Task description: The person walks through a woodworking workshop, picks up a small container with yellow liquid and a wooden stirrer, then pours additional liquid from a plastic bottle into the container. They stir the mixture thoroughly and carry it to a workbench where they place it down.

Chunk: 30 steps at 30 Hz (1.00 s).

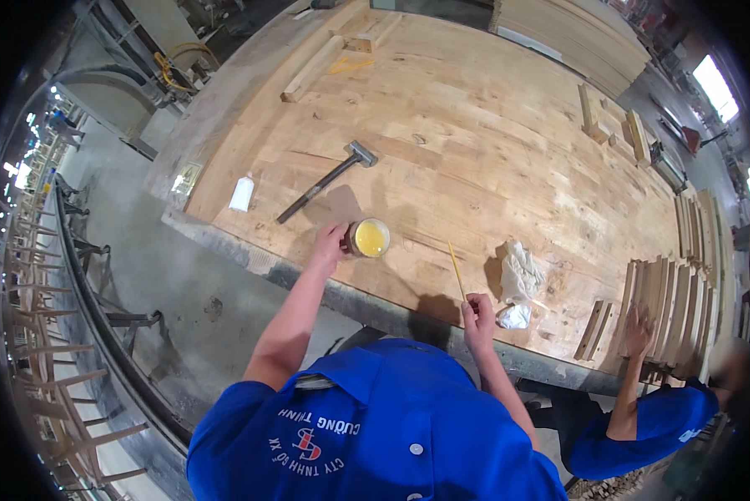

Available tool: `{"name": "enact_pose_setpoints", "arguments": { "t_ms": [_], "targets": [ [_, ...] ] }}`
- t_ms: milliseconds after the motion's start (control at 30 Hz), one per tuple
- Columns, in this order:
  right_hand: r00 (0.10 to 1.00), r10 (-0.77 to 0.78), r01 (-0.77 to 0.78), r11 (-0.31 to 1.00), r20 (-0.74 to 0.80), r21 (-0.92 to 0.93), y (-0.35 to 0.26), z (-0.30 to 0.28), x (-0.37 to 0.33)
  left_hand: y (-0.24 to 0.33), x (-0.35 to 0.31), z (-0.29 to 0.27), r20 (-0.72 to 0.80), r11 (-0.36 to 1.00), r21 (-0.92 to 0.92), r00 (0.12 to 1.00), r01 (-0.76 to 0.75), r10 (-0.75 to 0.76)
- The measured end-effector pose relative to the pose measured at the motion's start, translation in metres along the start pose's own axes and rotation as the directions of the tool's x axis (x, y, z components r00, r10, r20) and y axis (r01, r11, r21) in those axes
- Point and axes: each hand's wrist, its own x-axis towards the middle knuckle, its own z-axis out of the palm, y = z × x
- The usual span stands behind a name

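My left hand [331,248] is closed around the side of a small round container [369,238] with yellow liquid in it, at the near edge of the wooden table [441,167]. Between the fingers of my right hand [477,317] is a thin yellow stick [456,265], its far end pointing up and away over the table. Just right of that hand lie a crumpled cream cloth [521,271] and a smaller white wad [514,316]. Beyond my left hand rests a hammer [329,179] with a dark handle, and left of it a white bottle [241,193].
A co-worker's hand [638,332] touches stacked wooden slats [667,309] at the right, with two short slats [595,331] beside them. Wooden bars [312,71] lie at the far left, wooden pieces [613,125] at the far right. Boards [575,37] are piled beyond the table.
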Motion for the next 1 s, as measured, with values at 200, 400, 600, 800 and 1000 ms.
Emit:
{"name": "enact_pose_setpoints", "arguments": {
  "t_ms": [200, 400, 600, 800, 1000],
  "targets": [
    [0.957, 0.281, -0.255, 0.934, -0.071, 0.251, -0.009, 0.052, 0.009, 0.054, 0.101, -0.008, 0.13, 1.0, -0.001, 0.991, 0.031, -0.031],
    [0.951, 0.303, -0.272, 0.917, -0.066, 0.291, -0.034, 0.09, 0.031, 0.062, 0.15, -0.02, 0.06, 0.852, 0.522, 0.998, -0.039, 0.009],
    [0.957, 0.25, -0.24, 0.967, -0.145, 0.081, -0.035, 0.103, 0.042, 0.072, 0.128, -0.046, 0.294, 0.038, 0.934, 0.823, -0.356, 0.485],
    [0.994, 0.096, -0.101, 0.989, -0.053, -0.104, -0.043, 0.129, 0.081, 0.056, 0.123, -0.081, 0.326, 0.011, 0.915, 0.753, -0.404, 0.571],
    [0.992, 0.112, -0.105, 0.988, 0.055, -0.111, -0.036, 0.154, 0.092, 0.059, 0.105, -0.12, 0.262, 0.091, 0.927, 0.802, -0.364, 0.537]
  ]
}}
